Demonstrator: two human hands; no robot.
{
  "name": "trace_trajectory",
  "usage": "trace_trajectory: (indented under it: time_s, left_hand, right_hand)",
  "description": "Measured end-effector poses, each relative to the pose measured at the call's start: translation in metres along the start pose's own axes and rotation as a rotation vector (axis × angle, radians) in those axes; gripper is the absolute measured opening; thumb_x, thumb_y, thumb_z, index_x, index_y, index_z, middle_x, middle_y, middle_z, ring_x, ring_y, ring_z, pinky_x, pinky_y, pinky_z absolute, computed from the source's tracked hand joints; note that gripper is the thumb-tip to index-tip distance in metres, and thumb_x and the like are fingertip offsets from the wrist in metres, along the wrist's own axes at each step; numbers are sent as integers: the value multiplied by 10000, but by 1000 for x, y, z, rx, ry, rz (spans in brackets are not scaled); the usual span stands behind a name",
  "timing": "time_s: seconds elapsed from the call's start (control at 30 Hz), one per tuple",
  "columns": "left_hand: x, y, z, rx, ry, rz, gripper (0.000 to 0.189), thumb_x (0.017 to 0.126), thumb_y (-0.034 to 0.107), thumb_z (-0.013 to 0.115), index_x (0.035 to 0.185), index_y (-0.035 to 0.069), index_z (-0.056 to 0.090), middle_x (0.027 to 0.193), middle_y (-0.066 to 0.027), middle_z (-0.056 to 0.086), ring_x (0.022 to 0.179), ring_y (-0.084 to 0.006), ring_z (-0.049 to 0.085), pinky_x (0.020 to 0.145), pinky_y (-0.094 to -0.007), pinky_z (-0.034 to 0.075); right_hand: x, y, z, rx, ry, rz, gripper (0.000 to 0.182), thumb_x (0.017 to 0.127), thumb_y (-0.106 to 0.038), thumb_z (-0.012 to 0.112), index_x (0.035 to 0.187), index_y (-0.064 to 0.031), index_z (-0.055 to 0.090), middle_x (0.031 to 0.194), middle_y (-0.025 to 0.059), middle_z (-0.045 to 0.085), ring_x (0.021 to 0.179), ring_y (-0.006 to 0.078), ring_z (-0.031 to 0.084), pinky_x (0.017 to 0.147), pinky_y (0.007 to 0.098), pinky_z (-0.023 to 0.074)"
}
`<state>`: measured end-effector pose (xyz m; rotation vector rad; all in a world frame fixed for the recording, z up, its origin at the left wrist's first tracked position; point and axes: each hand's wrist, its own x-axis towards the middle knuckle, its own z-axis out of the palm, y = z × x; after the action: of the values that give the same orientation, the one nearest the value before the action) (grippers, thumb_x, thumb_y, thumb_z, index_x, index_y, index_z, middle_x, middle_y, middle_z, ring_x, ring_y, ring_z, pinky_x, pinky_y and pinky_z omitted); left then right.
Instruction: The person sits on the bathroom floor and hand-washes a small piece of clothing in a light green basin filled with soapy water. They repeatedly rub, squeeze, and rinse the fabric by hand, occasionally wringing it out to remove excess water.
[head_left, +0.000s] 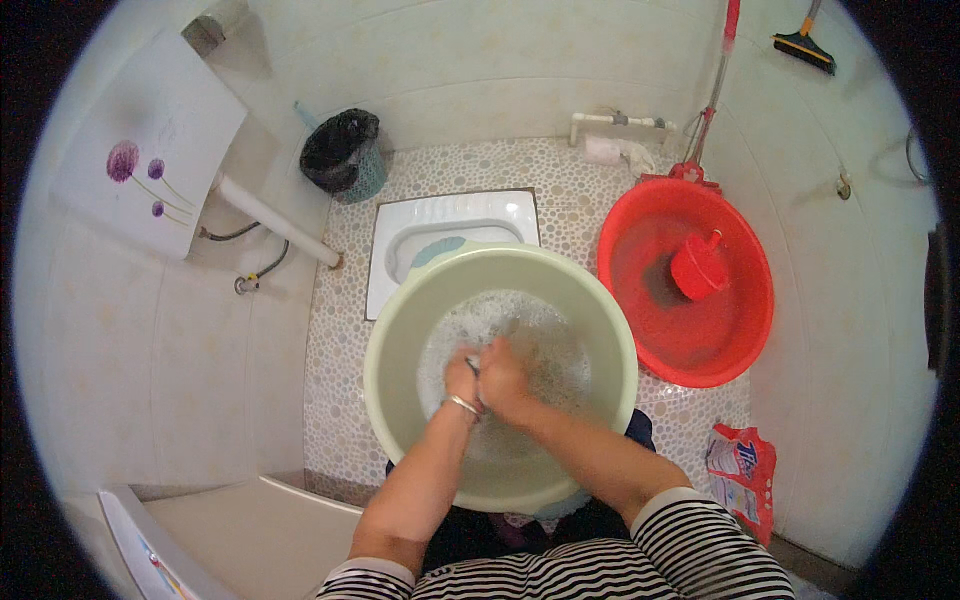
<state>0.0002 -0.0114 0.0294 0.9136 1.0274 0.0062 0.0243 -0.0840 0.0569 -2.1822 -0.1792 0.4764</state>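
A large pale green plastic basin (401, 330) stands in front of me, with sudsy, cloudy water (555, 367) at its bottom. Both my hands are inside it, close together over the water and slightly blurred. My left hand (462, 375), a pale bangle at its wrist, presses against my right hand (501, 373), which is curled like a fist. Between them shows a bit of a small white-and-dark item (472, 364). My fingers cover most of it, so its kind is unclear.
A red tub (637, 337) holding water and a red dipper (699, 268) stands right of the basin. Beyond are a squat toilet (450, 206), a lined bin (364, 176) and a mop (709, 112). A red detergent bag (742, 472) lies at the right wall.
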Motion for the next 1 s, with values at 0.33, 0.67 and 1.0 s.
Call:
trace_trajectory:
  time_s: [0.33,0.67,1.0]
  left_hand:
    - [25,-17,-10,116,82,194,413,847,334,328,1020,-23,442,1000,-134,490,865,-233,472,787,-337,353]
    - [10,-3,-6,-130,-141,-265,491,798,536,302,1007,115,443,841,-58,531,719,-228,528,664,-379,448]
    - [22,-26,5,64,-326,173,260,796,284,464,832,41,549,687,-84,555,646,-173,532,566,-326,430]
  right_hand:
    - [43,32,-39,-53,148,234,222,803,-185,427,944,-15,452,896,201,531,823,365,513,709,425,392]
    - [28,51,27,418,-242,194,347,744,-203,492,1031,-13,448,937,165,546,838,312,533,684,357,426]
    - [35,20,-8,-159,-84,50,285,729,-261,474,864,-10,491,791,245,539,760,393,527,688,425,414]
